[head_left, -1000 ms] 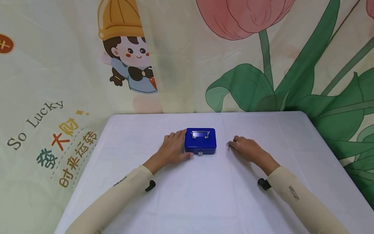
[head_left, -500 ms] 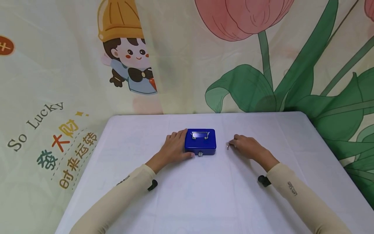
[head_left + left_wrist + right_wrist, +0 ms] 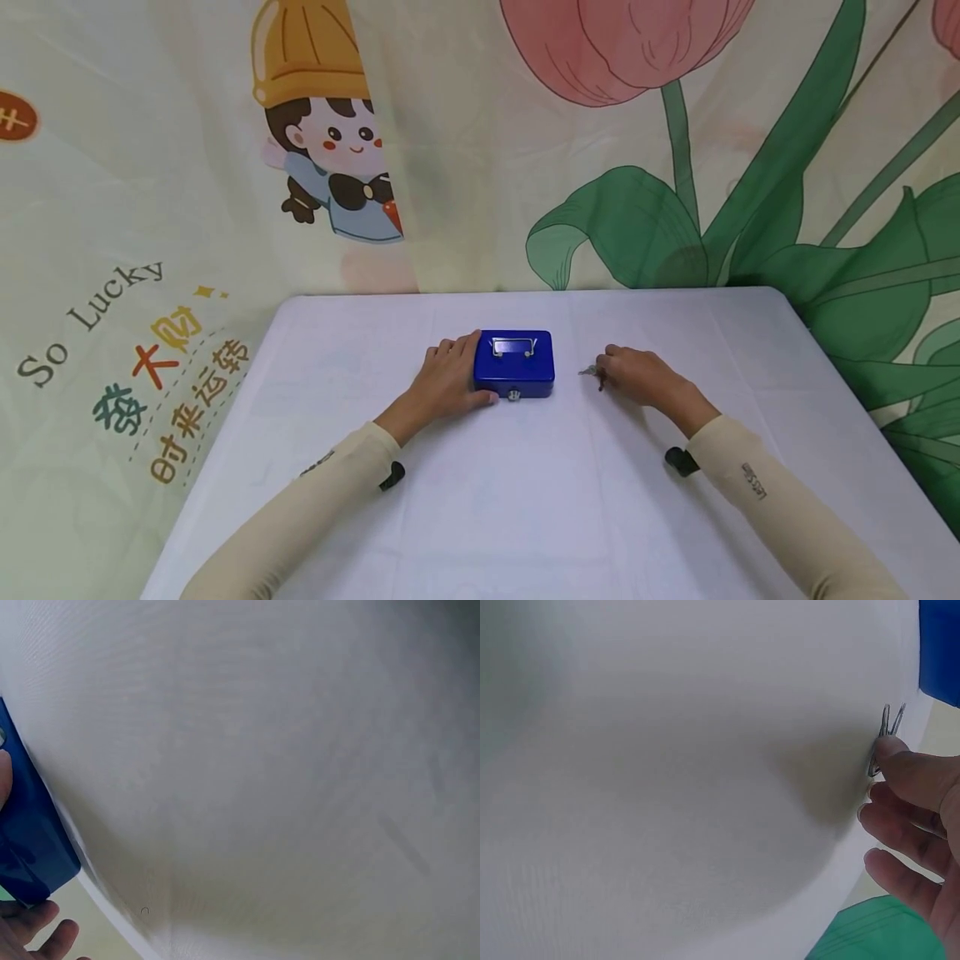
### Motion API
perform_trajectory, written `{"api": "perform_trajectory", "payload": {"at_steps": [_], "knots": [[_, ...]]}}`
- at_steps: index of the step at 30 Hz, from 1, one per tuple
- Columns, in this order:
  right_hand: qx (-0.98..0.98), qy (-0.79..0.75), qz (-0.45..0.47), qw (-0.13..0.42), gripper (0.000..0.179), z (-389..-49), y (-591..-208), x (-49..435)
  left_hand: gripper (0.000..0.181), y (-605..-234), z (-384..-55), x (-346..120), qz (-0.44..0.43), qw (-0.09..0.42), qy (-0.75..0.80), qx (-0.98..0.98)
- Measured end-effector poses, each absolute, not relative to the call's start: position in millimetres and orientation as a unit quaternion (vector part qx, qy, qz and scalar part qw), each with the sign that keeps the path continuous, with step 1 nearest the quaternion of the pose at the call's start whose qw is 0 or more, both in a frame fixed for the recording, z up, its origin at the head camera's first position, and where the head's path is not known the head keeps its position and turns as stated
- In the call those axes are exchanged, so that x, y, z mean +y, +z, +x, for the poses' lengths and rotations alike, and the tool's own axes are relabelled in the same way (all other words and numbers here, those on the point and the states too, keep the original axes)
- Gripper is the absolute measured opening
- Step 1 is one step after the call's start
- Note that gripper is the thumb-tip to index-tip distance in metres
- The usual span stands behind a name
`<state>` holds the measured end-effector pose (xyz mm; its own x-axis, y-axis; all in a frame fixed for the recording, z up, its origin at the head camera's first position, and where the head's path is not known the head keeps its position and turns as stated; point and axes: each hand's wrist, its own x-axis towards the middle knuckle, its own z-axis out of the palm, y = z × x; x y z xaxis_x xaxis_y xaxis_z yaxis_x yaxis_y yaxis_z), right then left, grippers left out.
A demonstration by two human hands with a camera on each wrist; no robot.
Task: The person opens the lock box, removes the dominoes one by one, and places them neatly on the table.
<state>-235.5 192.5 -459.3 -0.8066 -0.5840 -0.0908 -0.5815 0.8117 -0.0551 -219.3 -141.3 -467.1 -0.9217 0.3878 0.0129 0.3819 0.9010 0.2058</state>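
Note:
A small blue cash box (image 3: 514, 363) with a folding handle on its lid and a round lock (image 3: 513, 395) at its front lies closed on the white table. My left hand (image 3: 448, 379) holds the box at its left side, thumb at the front face and fingers toward the back corner. In the left wrist view, part of the box (image 3: 34, 840) shows at the left edge. To the right of the box, my right hand (image 3: 633, 379) pinches small metal keys (image 3: 887, 720) between thumb and forefinger. The keys (image 3: 588, 371) point left, apart from the box.
The table (image 3: 495, 508) carries a white cloth. Behind it hangs a printed backdrop (image 3: 465, 150) with a tulip and a cartoon figure. Each wrist wears a dark camera, such as the right one (image 3: 681, 462).
The keys in my right hand have turned from hanging downward to pointing left, and a reddish-brown piece now shows below the fingers. My left hand and the box stay nearly still.

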Motion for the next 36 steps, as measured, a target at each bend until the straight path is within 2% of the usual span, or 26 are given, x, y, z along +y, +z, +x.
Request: {"api": "perform_trajectory", "payload": {"at_steps": [10,21,36], "knots": [[0.949,-0.034,-0.307,0.064,0.014,-233,-460,199,0.112,-466,-217,-141,0.193,0.017,0.107,0.975],[0.953,-0.088,-0.269,0.109,0.009,-231,-463,201,0.112,-467,-218,-141,0.197,0.010,0.109,0.974],[0.946,-0.129,-0.273,0.115,0.007,-223,-462,208,0.112,-469,-217,-142,0.201,0.004,0.106,0.974]]}}
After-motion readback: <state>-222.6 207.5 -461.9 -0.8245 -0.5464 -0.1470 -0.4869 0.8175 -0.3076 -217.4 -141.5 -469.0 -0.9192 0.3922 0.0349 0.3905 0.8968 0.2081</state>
